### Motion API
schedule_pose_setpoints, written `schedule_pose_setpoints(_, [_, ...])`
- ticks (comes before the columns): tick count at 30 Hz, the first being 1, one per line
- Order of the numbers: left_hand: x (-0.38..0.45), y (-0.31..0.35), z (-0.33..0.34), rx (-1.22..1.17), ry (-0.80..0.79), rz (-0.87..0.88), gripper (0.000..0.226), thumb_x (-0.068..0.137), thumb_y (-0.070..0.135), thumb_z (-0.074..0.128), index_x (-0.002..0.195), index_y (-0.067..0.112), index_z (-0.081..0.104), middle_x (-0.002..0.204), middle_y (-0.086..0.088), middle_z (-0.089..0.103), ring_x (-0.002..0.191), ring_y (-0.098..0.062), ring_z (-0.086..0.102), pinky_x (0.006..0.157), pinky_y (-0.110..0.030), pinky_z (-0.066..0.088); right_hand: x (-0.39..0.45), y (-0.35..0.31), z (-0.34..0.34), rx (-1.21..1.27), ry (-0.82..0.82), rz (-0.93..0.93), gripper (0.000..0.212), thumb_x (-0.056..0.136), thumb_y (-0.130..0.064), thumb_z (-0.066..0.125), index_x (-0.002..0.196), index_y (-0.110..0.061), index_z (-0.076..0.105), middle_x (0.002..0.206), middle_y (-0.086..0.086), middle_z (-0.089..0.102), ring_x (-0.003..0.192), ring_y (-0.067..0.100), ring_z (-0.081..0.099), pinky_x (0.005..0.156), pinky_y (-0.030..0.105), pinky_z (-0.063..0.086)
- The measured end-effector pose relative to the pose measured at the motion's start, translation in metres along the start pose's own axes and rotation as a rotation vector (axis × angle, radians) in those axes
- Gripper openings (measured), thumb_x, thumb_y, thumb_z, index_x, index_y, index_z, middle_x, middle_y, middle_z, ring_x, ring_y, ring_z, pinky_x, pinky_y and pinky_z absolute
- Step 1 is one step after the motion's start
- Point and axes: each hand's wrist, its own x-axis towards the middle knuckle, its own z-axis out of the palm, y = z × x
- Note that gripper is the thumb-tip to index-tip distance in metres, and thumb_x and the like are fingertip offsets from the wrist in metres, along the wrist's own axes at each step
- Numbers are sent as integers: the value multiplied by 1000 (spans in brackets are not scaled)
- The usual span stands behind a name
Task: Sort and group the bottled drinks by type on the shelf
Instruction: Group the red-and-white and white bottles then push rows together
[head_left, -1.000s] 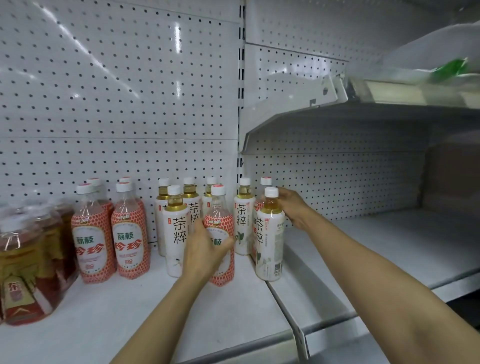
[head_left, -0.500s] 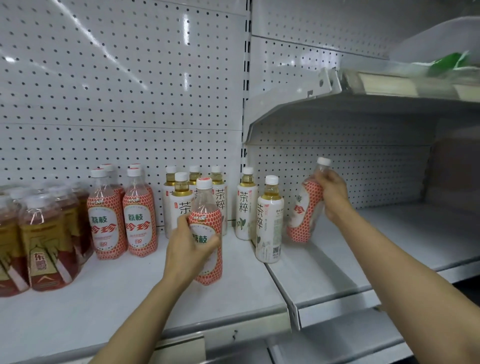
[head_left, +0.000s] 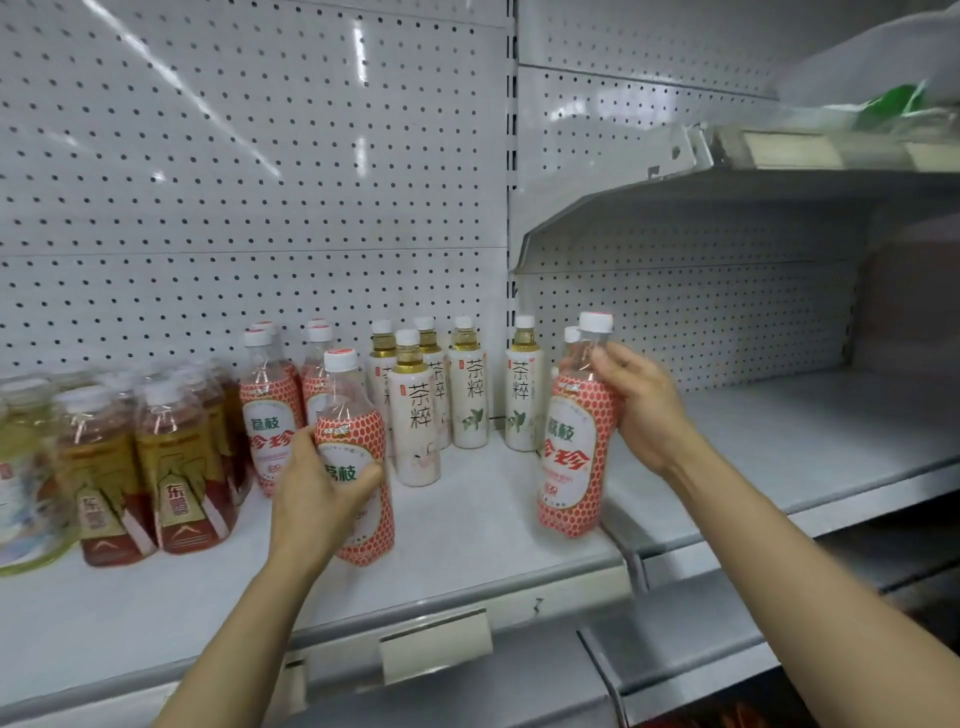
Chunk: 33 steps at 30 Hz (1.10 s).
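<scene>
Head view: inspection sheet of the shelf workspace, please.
Surface: white shelf, bare at the front.
Job's things: red-patterned bottles, one in each hand, more standing at the back; white-label tea bottles grouped mid-shelf; shrink-wrapped brown tea bottles on the left.
Clutter: nothing seen.
Grippers: left hand grips a red bottle; right hand grips another.
Cables: nothing seen.
Surroundings: pegboard back panel; bare adjoining shelf; upper shelf.

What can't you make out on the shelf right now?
Head view only:
- White tea bottle behind the right hand's red bottle: only its cap shows.
- Amber bottles at left: blurred, labels unreadable.
- Leftmost bottle: cut by the frame edge.
- Green item on upper shelf: blurred.
</scene>
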Motion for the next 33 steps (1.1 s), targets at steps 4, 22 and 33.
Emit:
schedule_pose_setpoints(4, [7,-19,-38,65,29,-24,67,78,30,79,130,11,41,115,-9,63,97,-27,64,80,-41,54,0,22,74,39,-25,22,15,94,-15,55,104,-18,64,100,3,71,90,18,68,81,31,55])
schedule_pose_setpoints(22, [0,-89,-62,48,-167,-193,70,69,38,87,124,23,47,117,4,66,100,-17,65,88,-42,56,-2,100,177,-282,-252,135,74,70,-19,84,131,-25,42,120,-6,62,108,11,62,95,41,51])
schedule_pose_setpoints(33, [23,-78,-30,242,-7,-241,71,74,47,80,118,10,38,115,-11,61,100,-34,64,81,-48,56,7,158,216,-625,-44,164,82,60,-38,89,122,-13,40,120,3,59,106,20,60,88,38,53])
